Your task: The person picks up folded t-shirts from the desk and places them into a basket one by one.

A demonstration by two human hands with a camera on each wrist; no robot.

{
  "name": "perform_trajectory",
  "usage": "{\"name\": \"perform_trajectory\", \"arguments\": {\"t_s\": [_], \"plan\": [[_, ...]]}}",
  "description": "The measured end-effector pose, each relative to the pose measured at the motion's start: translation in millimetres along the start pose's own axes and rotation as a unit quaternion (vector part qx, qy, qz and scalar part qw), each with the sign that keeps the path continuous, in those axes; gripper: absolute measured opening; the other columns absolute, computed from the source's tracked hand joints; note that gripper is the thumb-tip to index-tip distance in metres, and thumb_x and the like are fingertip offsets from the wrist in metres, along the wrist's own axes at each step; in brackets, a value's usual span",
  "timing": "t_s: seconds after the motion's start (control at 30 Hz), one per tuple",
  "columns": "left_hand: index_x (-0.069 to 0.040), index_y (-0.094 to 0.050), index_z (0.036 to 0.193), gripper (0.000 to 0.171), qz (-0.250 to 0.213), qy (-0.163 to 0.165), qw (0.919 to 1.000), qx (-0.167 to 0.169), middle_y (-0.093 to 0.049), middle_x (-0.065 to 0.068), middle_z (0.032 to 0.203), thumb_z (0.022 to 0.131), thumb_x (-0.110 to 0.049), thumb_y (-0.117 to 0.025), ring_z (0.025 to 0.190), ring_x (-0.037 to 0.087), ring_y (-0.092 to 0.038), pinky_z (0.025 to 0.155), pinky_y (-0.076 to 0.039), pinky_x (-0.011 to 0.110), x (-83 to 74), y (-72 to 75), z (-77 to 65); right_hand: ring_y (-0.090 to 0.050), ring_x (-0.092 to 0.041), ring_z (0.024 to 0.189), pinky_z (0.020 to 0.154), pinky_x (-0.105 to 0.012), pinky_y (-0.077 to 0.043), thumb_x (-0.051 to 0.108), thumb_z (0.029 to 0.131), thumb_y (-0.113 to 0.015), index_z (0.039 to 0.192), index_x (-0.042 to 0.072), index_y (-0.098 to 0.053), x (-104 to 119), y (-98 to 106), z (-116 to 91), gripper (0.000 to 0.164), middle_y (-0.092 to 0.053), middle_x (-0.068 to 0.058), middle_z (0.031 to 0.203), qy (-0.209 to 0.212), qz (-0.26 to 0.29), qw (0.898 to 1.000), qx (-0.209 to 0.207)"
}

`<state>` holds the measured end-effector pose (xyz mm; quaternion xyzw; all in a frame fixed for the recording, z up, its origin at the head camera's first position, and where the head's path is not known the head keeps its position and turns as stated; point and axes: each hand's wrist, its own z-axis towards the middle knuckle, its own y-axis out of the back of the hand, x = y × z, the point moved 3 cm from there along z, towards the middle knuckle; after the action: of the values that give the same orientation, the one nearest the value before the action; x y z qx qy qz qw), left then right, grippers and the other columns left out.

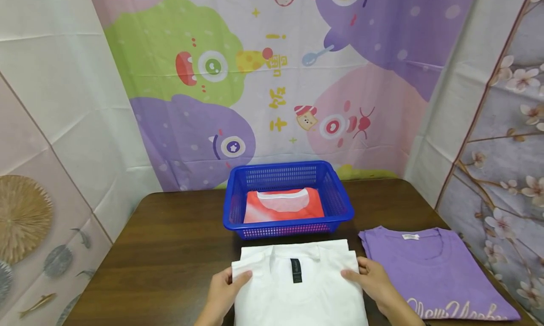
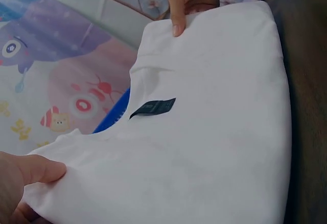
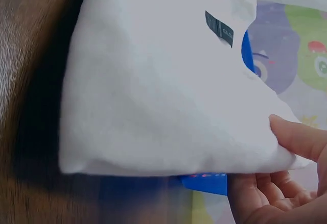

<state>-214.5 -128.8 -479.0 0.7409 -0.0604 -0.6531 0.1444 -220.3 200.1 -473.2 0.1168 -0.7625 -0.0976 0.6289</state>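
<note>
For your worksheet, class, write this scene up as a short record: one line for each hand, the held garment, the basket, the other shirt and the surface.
Left hand: pinches the upper left corner of the white shirt
Right hand: pinches its upper right corner
Held garment: white shirt, folded, dark label inside the neckline
Basket: blue, beyond the white shirt, red-and-white garment inside
Other shirt: purple shirt, folded, lying at right
Surface: dark brown table

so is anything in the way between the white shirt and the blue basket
Nothing visible stands between them: the blue basket holds a red garment, and the purple shirt lies right of the white shirt.
</note>
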Motion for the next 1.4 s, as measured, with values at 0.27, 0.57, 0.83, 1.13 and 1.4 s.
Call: {"name": "perform_trajectory", "arguments": {"t_s": [0.27,0.57,0.83,1.13,1.4], "plan": [[0.008,-0.067,0.109,0.037,-0.01,-0.004,0.9999,0.004,-0.071,0.008,0.083,0.086,-0.02,-0.071,0.067,0.004,-0.055,0.06,-0.048,0.02,-7.4,2.4,-8.9,-0.066,-0.008,0.073,0.068,-0.027,-0.054,0.012,0.086,-0.068,0.123,-0.014,-0.052,3,3,-13,0.048,-0.073,-0.018,0.101,0.004,0.015,1.0,-0.002],[0.008,-0.068,0.106,0.033,-0.006,-0.01,0.9999,-0.001,-0.069,0.006,0.078,0.086,-0.018,-0.07,0.063,0.0,-0.051,0.058,-0.044,0.018,-13.2,8.3,-14.5,-0.067,-0.008,0.074,0.069,-0.028,-0.055,0.013,0.087,-0.067,0.128,-0.013,-0.05,11,5,-21,0.052,-0.074,-0.011,0.1,-0.005,0.034,0.999,0.001],[0.006,-0.069,0.103,0.029,-0.006,-0.014,0.9998,-0.008,-0.068,0.004,0.077,0.086,-0.018,-0.071,0.063,0.0,-0.049,0.059,-0.042,0.018,-20.7,12.5,-14.1,-0.067,-0.01,0.077,0.069,-0.028,-0.055,0.012,0.087,-0.066,0.13,-0.013,-0.048,23,8,-23,0.052,-0.073,-0.015,0.105,-0.011,0.033,0.999,-0.01],[0.004,-0.07,0.101,0.028,-0.003,-0.018,0.9997,-0.014,-0.07,0.004,0.08,0.085,-0.018,-0.071,0.066,-0.001,-0.051,0.062,-0.043,0.017,-29.3,16.9,-13.7,-0.067,-0.009,0.079,0.07,-0.027,-0.055,0.012,0.088,-0.066,0.13,-0.012,-0.048,30,10,-21,0.052,-0.073,-0.011,0.105,-0.011,0.033,0.999,0.003],[0.004,-0.07,0.1,0.024,-0.004,-0.047,0.9989,-0.008,-0.07,0.008,0.08,0.086,-0.016,-0.071,0.064,-0.001,-0.05,0.06,-0.043,0.018,-35.1,16.9,-11.4,-0.066,-0.007,0.078,0.07,-0.027,-0.055,0.011,0.088,-0.066,0.13,-0.012,-0.048,33,11,-19,0.051,-0.073,-0.004,0.1,-0.016,0.045,0.999,0.003]]}}
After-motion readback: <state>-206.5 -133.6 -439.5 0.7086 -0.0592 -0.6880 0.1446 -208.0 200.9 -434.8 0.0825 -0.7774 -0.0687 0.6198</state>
